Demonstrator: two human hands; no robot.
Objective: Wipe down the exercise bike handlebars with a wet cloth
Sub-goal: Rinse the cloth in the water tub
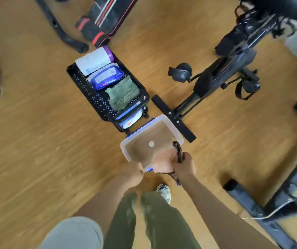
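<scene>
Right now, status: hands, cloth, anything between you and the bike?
Both hands closed on dark twisted cloth over clear tub: left hand, right hand. Exercise bike ahead right, untouched. Black caddy beside tub; path to bike open.

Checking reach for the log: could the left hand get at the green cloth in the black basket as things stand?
Probably yes. The green cloth lies uncovered on top in the black basket, nothing over it. But the left hand is busy at the clear tub and would need to let go and reach past it.
</scene>
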